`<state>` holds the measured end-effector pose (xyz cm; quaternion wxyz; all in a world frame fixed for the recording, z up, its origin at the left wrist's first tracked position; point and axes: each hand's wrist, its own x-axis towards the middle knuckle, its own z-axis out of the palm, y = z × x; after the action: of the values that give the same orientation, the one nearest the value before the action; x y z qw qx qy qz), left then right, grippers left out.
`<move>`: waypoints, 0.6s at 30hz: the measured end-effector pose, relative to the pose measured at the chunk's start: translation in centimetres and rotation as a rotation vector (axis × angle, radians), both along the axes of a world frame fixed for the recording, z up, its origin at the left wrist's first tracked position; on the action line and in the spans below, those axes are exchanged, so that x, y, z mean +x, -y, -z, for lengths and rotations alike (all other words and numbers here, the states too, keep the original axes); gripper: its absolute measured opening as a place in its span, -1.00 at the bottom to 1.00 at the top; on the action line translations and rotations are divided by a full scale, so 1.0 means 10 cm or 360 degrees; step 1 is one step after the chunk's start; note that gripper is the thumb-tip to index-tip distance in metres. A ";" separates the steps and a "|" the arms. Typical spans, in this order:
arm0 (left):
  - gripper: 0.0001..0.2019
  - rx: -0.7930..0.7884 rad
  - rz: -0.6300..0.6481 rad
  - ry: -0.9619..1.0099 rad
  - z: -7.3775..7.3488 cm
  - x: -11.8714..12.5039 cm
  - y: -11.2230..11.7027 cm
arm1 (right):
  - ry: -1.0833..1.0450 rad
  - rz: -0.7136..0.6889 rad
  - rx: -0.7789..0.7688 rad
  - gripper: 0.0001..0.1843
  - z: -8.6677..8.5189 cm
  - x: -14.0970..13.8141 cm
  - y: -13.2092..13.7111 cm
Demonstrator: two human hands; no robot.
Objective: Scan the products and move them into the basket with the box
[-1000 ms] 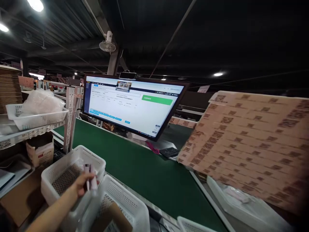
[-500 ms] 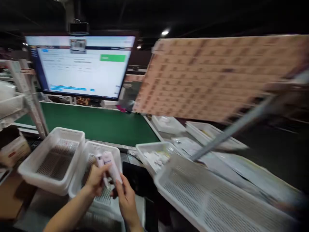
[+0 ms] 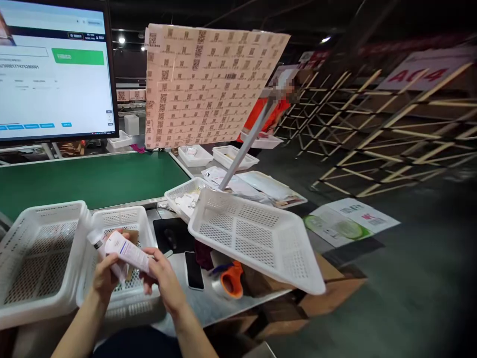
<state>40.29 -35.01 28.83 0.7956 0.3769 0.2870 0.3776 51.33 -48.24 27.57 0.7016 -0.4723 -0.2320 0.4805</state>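
The left hand (image 3: 104, 274), partly hidden, seems curled beside the gripping right hand (image 3: 164, 278).

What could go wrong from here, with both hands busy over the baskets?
The white elongated package with purple print, gripped by the left hand and right hand, could slip into the white perforated plastic basket below.

The right forearm might nudge the flat black-screened phone beside it.

The large white shallow perforated basket appears to overhang the grey metal table, so a bump might tip it.

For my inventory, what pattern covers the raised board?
Dark square codes on the pink board, seen in head view.
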 end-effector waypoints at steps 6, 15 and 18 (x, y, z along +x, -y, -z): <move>-0.33 -0.0010 0.0073 0.0134 -0.02 -0.10 0.14 | 0.0607 0.0451 0.0101 -0.55 -0.07 0.05 0.25; -0.35 0.0230 0.0167 0.0387 0.00 -0.27 0.22 | 0.0719 0.0473 0.0203 -0.68 -0.28 -0.04 0.34; -0.37 0.0267 0.0154 0.0462 0.07 -0.36 0.23 | 0.0724 0.0425 0.0224 -0.69 -0.30 -0.09 0.33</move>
<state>36.73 -37.28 28.11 0.8117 0.3968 0.1180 0.4121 50.45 -51.53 30.59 0.7197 -0.5447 -0.3521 0.2478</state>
